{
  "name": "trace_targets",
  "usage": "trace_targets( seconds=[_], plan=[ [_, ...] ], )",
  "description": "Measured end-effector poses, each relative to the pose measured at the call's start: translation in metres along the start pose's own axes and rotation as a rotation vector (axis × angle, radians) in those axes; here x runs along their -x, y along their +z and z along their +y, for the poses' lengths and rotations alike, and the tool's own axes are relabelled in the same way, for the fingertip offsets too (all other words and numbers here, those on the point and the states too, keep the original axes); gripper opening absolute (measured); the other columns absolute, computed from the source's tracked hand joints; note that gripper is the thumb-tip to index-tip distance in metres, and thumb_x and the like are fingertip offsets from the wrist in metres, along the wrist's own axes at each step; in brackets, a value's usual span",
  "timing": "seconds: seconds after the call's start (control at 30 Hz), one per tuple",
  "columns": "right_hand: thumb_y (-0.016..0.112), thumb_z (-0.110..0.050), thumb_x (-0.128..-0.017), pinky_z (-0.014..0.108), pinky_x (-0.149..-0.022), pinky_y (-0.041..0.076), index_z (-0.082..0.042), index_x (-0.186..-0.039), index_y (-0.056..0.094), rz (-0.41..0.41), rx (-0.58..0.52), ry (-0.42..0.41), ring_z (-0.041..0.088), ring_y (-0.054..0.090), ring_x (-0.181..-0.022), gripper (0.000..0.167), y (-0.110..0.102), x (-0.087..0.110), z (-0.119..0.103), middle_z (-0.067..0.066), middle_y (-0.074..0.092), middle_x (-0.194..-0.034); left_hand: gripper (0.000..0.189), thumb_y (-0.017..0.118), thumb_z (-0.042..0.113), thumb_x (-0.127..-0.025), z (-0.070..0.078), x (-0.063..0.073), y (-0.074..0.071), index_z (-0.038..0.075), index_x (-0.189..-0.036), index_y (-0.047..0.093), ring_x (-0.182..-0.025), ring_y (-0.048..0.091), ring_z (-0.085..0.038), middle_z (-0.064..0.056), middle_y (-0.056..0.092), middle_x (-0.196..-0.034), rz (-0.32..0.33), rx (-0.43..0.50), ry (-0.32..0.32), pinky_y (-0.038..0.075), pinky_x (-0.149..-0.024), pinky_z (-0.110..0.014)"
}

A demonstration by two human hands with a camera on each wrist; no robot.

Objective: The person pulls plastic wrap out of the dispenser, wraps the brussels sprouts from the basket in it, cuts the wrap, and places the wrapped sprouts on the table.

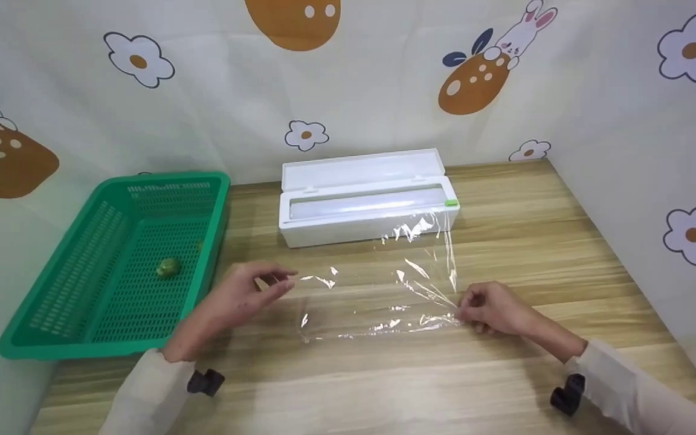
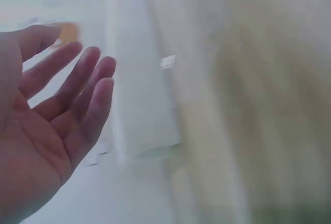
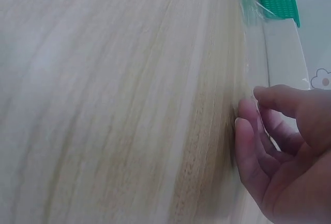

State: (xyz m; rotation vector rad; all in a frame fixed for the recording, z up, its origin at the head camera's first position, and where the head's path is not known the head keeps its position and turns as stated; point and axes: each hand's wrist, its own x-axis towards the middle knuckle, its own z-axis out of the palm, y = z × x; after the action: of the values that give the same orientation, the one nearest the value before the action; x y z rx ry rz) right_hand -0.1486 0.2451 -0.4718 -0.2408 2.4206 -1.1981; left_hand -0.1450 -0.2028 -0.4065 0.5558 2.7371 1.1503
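Note:
A sheet of clear cling film (image 1: 378, 284) stretches from the front of a white dispenser box (image 1: 369, 211) over the wooden table. The box's lid is up, and a roll of film (image 1: 372, 204) lies inside. At the sheet's near right corner, my right hand (image 1: 496, 309) pinches the film between thumb and fingers; the right wrist view shows this hand (image 3: 282, 146) low over the wood. My left hand (image 1: 245, 294) hovers beside the sheet's left edge, holding nothing. Its fingers are loosely bent and spread in the left wrist view, palm (image 2: 31, 151) showing.
On the left stands a green plastic basket (image 1: 218, 226) with a small round green item (image 1: 168, 267) in it. A green tab (image 1: 451, 203) sits on the box's right end. Patterned cloth walls (image 1: 360, 84) rise behind the wooden table (image 1: 384, 386) and at both sides.

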Motion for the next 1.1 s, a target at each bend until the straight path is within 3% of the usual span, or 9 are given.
trace_targets(
  seconds=[0.2,0.37,0.5,0.77,1.0,1.1],
  plan=[
    [0.075,-0.012,-0.087,0.026,-0.05,0.055,0.0,-0.094,0.061,-0.01,-0.049,0.037,0.012,0.059,-0.057,0.02,-0.001,-0.003,0.001,0.008,0.067,-0.077,0.03,0.063,0.029,-0.099,0.014,0.003,-0.047,0.011,-0.121,0.071,-0.092,0.065,-0.019,-0.008,0.075,-0.109,0.126,-0.03,-0.08,0.053,-0.076,-0.022],
    [0.076,-0.012,-0.086,0.024,-0.049,0.054,0.002,-0.101,0.058,-0.016,-0.079,0.054,0.012,0.058,-0.056,0.027,-0.003,-0.005,0.003,0.007,0.066,-0.08,0.039,0.06,0.038,-0.1,0.01,-0.003,-0.082,0.01,-0.126,0.067,-0.098,0.064,-0.024,-0.014,0.072,-0.116,0.151,-0.018,-0.125,0.054,-0.074,-0.018],
    [0.077,-0.013,-0.086,0.024,-0.048,0.052,0.004,-0.105,0.056,-0.005,-0.089,0.062,0.012,0.058,-0.055,0.033,-0.005,-0.004,0.005,0.007,0.065,-0.078,0.046,0.059,0.043,-0.099,0.001,-0.014,-0.102,0.01,-0.13,0.065,-0.1,0.065,-0.022,-0.015,0.07,-0.121,0.156,-0.014,-0.143,0.056,-0.073,-0.018],
    [0.076,-0.014,-0.088,0.026,-0.048,0.053,0.006,-0.112,0.054,-0.022,-0.092,0.032,0.012,0.058,-0.054,0.038,-0.003,-0.004,0.007,0.007,0.065,-0.076,0.048,0.06,0.041,-0.099,-0.043,-0.016,-0.127,0.007,-0.133,0.063,-0.079,0.059,0.006,-0.018,0.068,-0.12,0.262,-0.053,-0.161,0.052,-0.068,-0.013],
    [0.077,-0.015,-0.087,0.023,-0.045,0.05,0.007,-0.111,0.055,-0.037,-0.116,0.032,0.011,0.057,-0.052,0.039,-0.002,-0.005,0.008,0.005,0.064,-0.073,0.055,0.062,0.042,-0.098,-0.083,-0.009,-0.138,0.004,-0.137,0.059,-0.08,0.06,0.01,-0.007,0.064,-0.115,0.332,0.03,-0.247,0.052,-0.07,-0.011],
    [0.078,-0.016,-0.087,0.022,-0.044,0.049,0.007,-0.109,0.056,-0.035,-0.114,0.026,0.01,0.057,-0.052,0.039,-0.002,-0.006,0.007,0.004,0.064,-0.073,0.056,0.062,0.042,-0.098,-0.095,-0.007,-0.14,0.003,-0.138,0.058,-0.082,0.059,0.012,-0.013,0.063,-0.121,0.335,0.026,-0.286,0.053,-0.07,-0.01]
  ],
)
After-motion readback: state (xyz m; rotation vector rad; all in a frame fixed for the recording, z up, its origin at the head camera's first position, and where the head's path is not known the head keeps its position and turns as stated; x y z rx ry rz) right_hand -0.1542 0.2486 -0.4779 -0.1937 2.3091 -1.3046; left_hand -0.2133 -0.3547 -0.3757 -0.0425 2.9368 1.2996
